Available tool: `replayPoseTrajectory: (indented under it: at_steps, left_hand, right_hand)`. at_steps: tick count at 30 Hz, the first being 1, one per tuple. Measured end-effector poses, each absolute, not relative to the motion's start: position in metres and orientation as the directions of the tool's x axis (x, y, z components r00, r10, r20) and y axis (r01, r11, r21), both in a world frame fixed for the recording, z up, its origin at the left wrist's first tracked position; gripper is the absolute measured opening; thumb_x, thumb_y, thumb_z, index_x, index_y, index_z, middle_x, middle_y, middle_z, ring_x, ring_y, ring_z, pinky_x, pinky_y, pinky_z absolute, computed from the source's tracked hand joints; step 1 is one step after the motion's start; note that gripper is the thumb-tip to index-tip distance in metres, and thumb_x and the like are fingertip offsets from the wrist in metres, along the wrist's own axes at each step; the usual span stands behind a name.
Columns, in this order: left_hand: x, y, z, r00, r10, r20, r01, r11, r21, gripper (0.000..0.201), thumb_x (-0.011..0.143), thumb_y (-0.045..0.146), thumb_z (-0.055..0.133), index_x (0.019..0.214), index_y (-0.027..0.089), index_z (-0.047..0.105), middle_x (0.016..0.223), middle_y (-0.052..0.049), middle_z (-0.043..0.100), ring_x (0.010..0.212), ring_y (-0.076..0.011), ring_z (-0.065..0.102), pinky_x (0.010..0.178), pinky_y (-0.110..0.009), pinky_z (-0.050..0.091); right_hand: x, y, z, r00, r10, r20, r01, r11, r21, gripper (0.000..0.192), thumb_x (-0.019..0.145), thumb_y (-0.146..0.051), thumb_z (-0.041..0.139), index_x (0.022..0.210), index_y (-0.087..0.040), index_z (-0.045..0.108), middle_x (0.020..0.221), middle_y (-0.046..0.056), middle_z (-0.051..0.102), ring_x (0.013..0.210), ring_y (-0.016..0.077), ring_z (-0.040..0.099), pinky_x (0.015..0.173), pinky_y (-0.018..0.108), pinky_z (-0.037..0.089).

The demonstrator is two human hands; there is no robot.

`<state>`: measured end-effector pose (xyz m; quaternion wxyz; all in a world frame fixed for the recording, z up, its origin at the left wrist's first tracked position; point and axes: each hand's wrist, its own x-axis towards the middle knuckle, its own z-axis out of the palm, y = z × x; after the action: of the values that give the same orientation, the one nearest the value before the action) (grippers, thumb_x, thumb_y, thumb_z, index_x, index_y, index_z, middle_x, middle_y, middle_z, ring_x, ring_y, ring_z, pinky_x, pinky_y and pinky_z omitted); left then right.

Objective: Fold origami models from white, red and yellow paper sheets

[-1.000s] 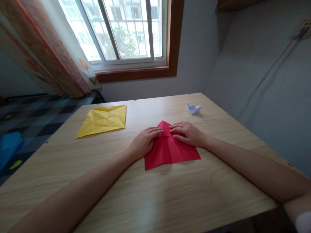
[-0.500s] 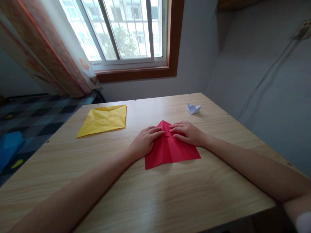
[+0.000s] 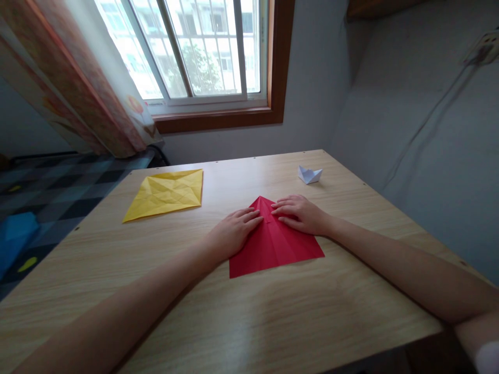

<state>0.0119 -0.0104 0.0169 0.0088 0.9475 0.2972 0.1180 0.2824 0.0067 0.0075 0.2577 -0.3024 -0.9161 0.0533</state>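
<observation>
A red sheet of creased folding paper [image 3: 272,246] lies on the wooden table [image 3: 187,327], its narrow point facing the window and its wide edge facing me. My left hand [image 3: 234,231] rests on its left side with the fingers stretched toward the middle. Opposite it, my right hand [image 3: 300,214] lies on the right side, fingers spread over the paper. Both hands press from above rather than grip. Small folds show between the fingertips near the point. Parts of the paper's side edges are hidden beneath the hands.
Yellow creased paper [image 3: 167,195] lies at the table's back left. A small white paper boat [image 3: 310,175] stands at the back right. Left of the table, blue paper [image 3: 17,234] rests on a checked cloth [image 3: 89,174]. The window [image 3: 210,62] is beyond the table.
The red paper lies flatter and wider, and its near edge has come slightly closer to me. My left hand has shifted slightly toward me; the right is nearly unmoved.
</observation>
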Motion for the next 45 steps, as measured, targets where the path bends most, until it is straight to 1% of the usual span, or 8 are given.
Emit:
replayPoseTrajectory:
  at_steps: [5,7,10,17,27,32,39,45]
  left_hand:
    - [0.02,-0.03,0.032,0.8,0.561,0.212,0.57,-0.821,0.023,0.042,0.087,0.025,0.056,0.126,0.013,0.062,0.129,-0.015,0.064,0.123,-0.0303,0.056,0.11,-0.047,0.04]
    - [0.024,-0.035,0.036,0.793,0.565,0.229,0.572,-0.819,0.041,0.033,0.091,0.028,0.05,0.116,0.016,0.068,0.12,-0.012,0.07,0.115,-0.0279,0.061,0.105,-0.045,0.045]
    - [0.026,-0.037,0.037,0.779,0.576,0.25,0.584,-0.81,0.048,0.031,0.097,0.03,0.043,0.104,0.018,0.071,0.108,-0.009,0.074,0.106,-0.0252,0.066,0.097,-0.041,0.05]
    - [0.025,-0.031,0.032,0.764,0.573,0.297,0.589,-0.807,0.042,0.031,0.098,0.028,0.043,0.096,0.019,0.072,0.095,-0.008,0.075,0.096,-0.0235,0.067,0.087,-0.039,0.052]
    - [0.023,-0.027,0.029,0.76,0.596,0.258,0.603,-0.796,0.062,0.016,0.093,0.021,0.05,0.102,0.019,0.064,0.107,-0.008,0.068,0.105,-0.0246,0.059,0.095,-0.04,0.048]
    - [0.022,-0.024,0.025,0.744,0.606,0.281,0.607,-0.789,0.093,0.018,0.093,0.022,0.048,0.105,0.02,0.062,0.121,-0.01,0.064,0.116,-0.0249,0.056,0.103,-0.042,0.043]
    - [0.02,-0.021,0.023,0.763,0.601,0.236,0.613,-0.79,0.031,0.023,0.093,0.026,0.047,0.111,0.017,0.059,0.134,-0.013,0.059,0.125,-0.0279,0.051,0.109,-0.046,0.038]
    - [0.021,-0.022,0.023,0.753,0.628,0.196,0.634,-0.773,0.038,0.025,0.092,0.027,0.048,0.113,0.016,0.057,0.139,-0.014,0.054,0.128,-0.0286,0.047,0.11,-0.045,0.038]
  right_hand:
    - [0.282,0.004,0.009,-0.695,0.559,0.452,0.507,0.827,-0.243,0.022,0.091,-0.023,0.057,0.105,-0.025,0.074,0.114,0.007,0.074,0.111,0.0236,0.065,0.103,0.046,0.04]
    - [0.282,0.002,0.011,-0.707,0.54,0.457,0.487,0.84,-0.24,0.021,0.09,-0.022,0.057,0.102,-0.025,0.074,0.111,0.006,0.075,0.109,0.0225,0.065,0.103,0.045,0.038]
    - [0.281,-0.002,0.013,-0.721,0.516,0.463,0.468,0.855,-0.223,0.019,0.09,-0.022,0.058,0.099,-0.026,0.074,0.109,0.004,0.075,0.107,0.0216,0.066,0.105,0.045,0.036]
    - [0.277,-0.006,0.012,-0.743,0.489,0.458,0.475,0.866,-0.154,0.018,0.091,-0.022,0.056,0.1,-0.024,0.072,0.108,0.006,0.074,0.104,0.022,0.066,0.106,0.046,0.035]
    - [0.278,-0.002,0.011,-0.746,0.489,0.452,0.468,0.868,-0.167,0.017,0.092,-0.024,0.055,0.102,-0.022,0.07,0.109,0.008,0.073,0.105,0.0233,0.064,0.101,0.044,0.041]
    - [0.278,-0.002,0.011,-0.749,0.481,0.455,0.453,0.874,-0.178,0.017,0.093,-0.025,0.055,0.101,-0.022,0.069,0.109,0.008,0.072,0.103,0.0231,0.064,0.1,0.043,0.042]
    - [0.278,0.0,0.01,-0.752,0.474,0.458,0.443,0.878,-0.181,0.017,0.092,-0.024,0.056,0.102,-0.021,0.069,0.109,0.008,0.072,0.104,0.0227,0.064,0.1,0.043,0.042]
    - [0.28,0.002,0.007,-0.757,0.468,0.456,0.442,0.881,-0.171,0.016,0.092,-0.025,0.057,0.102,-0.022,0.069,0.111,0.006,0.073,0.104,0.0212,0.066,0.106,0.045,0.036]
